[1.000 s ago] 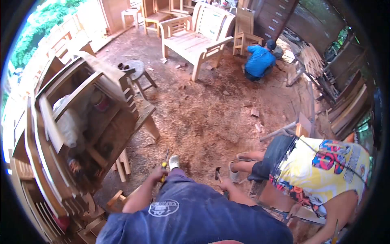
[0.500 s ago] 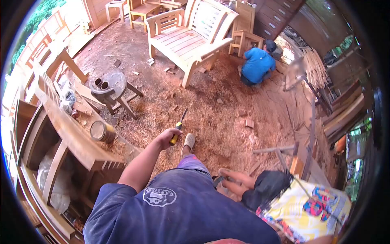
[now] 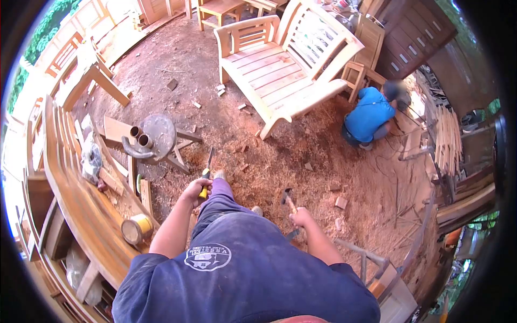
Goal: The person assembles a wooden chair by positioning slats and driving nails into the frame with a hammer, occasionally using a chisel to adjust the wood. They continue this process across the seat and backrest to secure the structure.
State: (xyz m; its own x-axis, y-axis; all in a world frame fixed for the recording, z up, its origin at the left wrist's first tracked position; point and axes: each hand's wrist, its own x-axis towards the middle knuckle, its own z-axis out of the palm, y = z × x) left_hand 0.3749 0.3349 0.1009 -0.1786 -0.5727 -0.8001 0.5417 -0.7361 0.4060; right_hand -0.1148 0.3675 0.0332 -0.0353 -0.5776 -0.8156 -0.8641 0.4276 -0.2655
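Observation:
My left hand (image 3: 195,191) is closed around the yellow-and-black handle of a chisel (image 3: 205,175), whose narrow metal blade points forward and up. My right hand (image 3: 302,217) grips the wooden handle of a hammer (image 3: 289,200), its dark head facing away from me. Both tools are held in front of my body, above a floor covered in shavings, and touch no other object. Nearest to my left arm is a wooden bench (image 3: 89,207) with a yellow tin (image 3: 138,229) on it.
Ahead stands a slatted wooden bench seat (image 3: 274,70). A round stool (image 3: 156,137) with two brown cylinders is at left. A person in a blue shirt (image 3: 371,116) crouches at right. Wood offcuts (image 3: 341,202) lie on the floor, and a metal-and-wood frame (image 3: 371,258) stands near my right.
My right hand has come into view with the hammer. My left hand, still holding the chisel, has shifted left and lower. The person in the patterned yellow-white shirt is no longer visible.

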